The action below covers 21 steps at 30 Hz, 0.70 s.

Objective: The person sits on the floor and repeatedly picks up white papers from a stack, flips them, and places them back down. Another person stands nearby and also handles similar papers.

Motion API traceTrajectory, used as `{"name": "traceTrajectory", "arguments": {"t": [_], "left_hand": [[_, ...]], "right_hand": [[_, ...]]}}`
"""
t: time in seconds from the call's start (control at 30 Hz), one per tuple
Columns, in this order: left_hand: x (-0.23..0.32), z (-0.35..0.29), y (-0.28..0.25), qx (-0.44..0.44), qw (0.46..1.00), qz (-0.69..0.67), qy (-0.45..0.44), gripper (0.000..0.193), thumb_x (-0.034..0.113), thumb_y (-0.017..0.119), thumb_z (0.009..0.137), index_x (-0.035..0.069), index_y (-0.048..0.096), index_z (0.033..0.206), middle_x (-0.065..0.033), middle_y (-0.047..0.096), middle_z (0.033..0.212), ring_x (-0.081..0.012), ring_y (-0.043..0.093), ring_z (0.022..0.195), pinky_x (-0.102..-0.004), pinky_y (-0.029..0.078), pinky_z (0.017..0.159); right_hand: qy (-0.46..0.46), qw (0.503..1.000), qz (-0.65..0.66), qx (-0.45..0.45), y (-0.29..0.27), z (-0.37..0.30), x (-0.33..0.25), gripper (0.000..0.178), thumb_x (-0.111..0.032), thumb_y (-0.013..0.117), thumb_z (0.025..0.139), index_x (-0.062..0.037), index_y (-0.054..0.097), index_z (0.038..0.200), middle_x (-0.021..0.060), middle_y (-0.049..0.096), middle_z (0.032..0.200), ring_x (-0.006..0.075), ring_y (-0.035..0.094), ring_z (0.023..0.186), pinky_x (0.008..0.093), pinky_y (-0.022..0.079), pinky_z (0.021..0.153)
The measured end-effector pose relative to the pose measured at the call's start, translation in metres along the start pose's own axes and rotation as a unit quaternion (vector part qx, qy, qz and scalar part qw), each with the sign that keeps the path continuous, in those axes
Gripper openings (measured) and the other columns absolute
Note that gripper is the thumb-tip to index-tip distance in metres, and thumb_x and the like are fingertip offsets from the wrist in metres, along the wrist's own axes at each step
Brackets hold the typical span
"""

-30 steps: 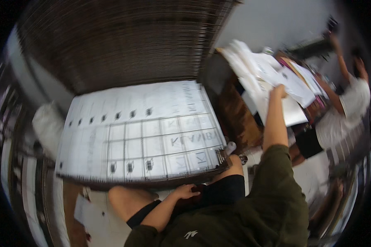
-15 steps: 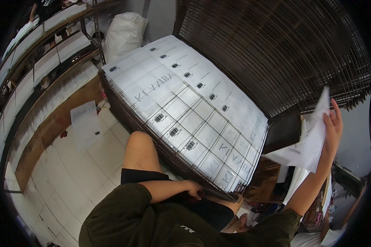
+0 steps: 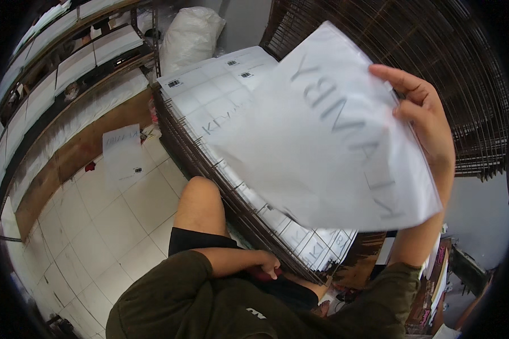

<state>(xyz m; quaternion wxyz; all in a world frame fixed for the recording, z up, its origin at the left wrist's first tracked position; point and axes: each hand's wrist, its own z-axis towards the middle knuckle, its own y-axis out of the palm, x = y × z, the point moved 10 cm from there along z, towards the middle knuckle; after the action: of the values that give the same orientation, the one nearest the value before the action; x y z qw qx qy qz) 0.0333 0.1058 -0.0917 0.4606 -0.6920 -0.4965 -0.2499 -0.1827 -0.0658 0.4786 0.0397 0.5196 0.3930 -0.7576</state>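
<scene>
1. With the grip of the right hand (image 3: 434,121) pinched on its right-hand edge, holding up a thin plastic sheet (image 3: 322,141), from the centre to the right of the frame.
2. Pressing fingertips of that hand against the side facing the camera, just inside the edge.
3. Tilted, with one corner pointing to the top centre; marked with a row of large grey letters, slanting from lower right towards upper centre; cannot tell whether touching anything below.
4. At lower centre, with the left hand (image 3: 270,264) lowered over the lap, near something dark red (image 3: 259,274); fingers partly curled, but cannot tell whether released or grasping anything.
5. Behind the raised sheet and partly hidden by it, running from upper left to lower centre: bearing flat white sheets (image 3: 189,85) with small black marks, on a dark wire rack (image 3: 232,203).
6. At upper right, standing up at a slant behind the right hand: more dark wire racks (image 3: 475,73).
7. At upper left: long shelves (image 3: 68,158) loaded with white sheets, then, towards upper centre, a bulging white sack (image 3: 192,39).
8. At left, lying on the tiled floor (image 3: 107,220): another lettered sheet (image 3: 121,150), near a small red scrap (image 3: 90,166).
</scene>
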Motion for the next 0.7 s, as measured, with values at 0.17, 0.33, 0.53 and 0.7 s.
{"name": "traceTrajectory", "arguments": {"t": [0.17,0.33,0.53,0.7], "left_hand": [[0.000,0.004,0.001,0.003,1.000,0.022,-0.011,0.070,0.053,0.064,0.075,0.002,0.053,0.121,-0.0184,0.056,0.120,-0.0346,0.054,0.109,-0.0433,0.043,0.089],[0.002,0.011,0.005,-0.002,0.998,0.058,0.005,0.070,0.054,0.063,0.075,0.004,0.051,0.122,-0.0193,0.055,0.120,-0.0346,0.053,0.111,-0.0440,0.042,0.090],[0.007,0.011,0.006,-0.016,0.999,0.045,0.020,0.065,0.051,0.064,0.076,-0.002,0.058,0.114,-0.0204,0.059,0.114,-0.0364,0.054,0.109,-0.0457,0.042,0.091],[-0.010,0.054,0.023,0.019,0.997,0.061,0.049,0.069,0.049,0.065,0.075,-0.001,0.053,0.121,-0.0198,0.055,0.119,-0.0363,0.051,0.112,-0.0455,0.041,0.092]], "right_hand": [[-0.010,0.968,0.043,0.247,-0.043,0.013,0.108,0.062,0.007,0.042,0.063,0.0058,0.051,0.124,0.0151,0.054,0.122,0.0157,0.058,0.098,0.0215,0.046,0.081],[0.045,0.926,0.223,0.301,0.045,0.011,0.269,0.064,0.013,0.047,0.074,0.0005,0.038,0.136,0.0101,0.041,0.139,0.0119,0.056,0.092,0.0211,0.047,0.070],[0.151,0.886,0.282,0.335,0.161,0.006,0.399,0.071,0.013,0.047,0.075,-0.0040,0.029,0.141,0.0098,0.025,0.149,0.0134,0.052,0.101,0.0226,0.045,0.068],[0.216,0.888,0.244,0.324,0.191,-0.003,0.412,0.074,0.011,0.047,0.074,-0.0048,0.026,0.143,0.0144,0.042,0.135,0.0090,0.049,0.065,0.0219,0.039,0.052]]}}
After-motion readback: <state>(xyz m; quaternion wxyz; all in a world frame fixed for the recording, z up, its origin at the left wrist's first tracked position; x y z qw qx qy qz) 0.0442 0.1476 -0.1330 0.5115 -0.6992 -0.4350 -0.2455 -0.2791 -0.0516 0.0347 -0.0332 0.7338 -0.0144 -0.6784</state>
